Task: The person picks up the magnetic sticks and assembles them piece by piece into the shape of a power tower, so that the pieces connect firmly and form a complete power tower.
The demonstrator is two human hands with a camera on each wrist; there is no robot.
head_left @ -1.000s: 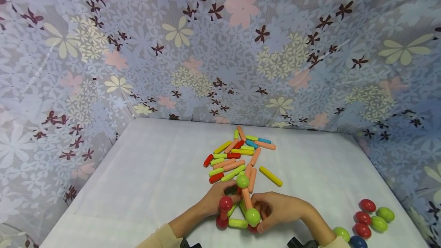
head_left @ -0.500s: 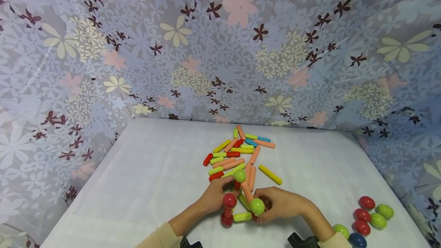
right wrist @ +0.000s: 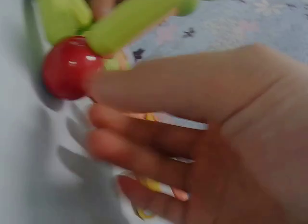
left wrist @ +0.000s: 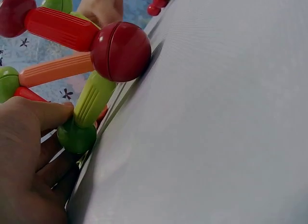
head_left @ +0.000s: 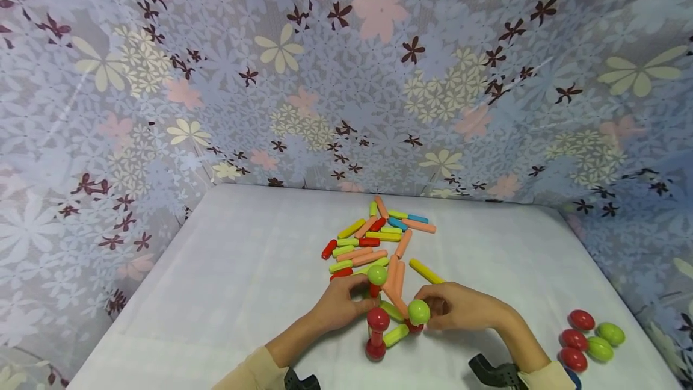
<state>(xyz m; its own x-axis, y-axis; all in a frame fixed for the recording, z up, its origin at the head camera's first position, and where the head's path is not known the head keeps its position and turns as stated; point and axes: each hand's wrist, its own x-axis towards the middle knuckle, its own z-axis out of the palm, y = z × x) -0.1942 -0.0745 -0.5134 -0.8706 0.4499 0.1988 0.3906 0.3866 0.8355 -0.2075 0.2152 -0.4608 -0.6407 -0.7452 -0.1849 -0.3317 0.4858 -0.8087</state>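
A toy frame of plastic balls and rods stands on the table in the head view. Its near post, a red rod [left wrist: 62,29], joins two dark red balls [head_left: 375,349]. A lime rod [head_left: 396,335] runs from there to the red ball [right wrist: 72,67] at the right corner, under a green ball [head_left: 419,312]. My left hand [head_left: 341,303] pinches the dark green ball [left wrist: 77,136] at the back left corner with thumb and fingers. Beside the right corner my right hand [head_left: 460,306] has its thumb at the red ball, its fingers loosely bent and apart from it.
Several loose rods [head_left: 383,236] in orange, lime, yellow, red and blue lie behind the frame. A yellow rod [head_left: 425,271] lies just behind my right hand. Several red balls [head_left: 574,339] and green balls [head_left: 600,348] rest at the right. A floral cloth [head_left: 346,77] hangs behind.
The frame has turned, its near and right corners swinging rightward and its right corner also away from me. My right hand has moved right and back; my left hand stays at the back corner.
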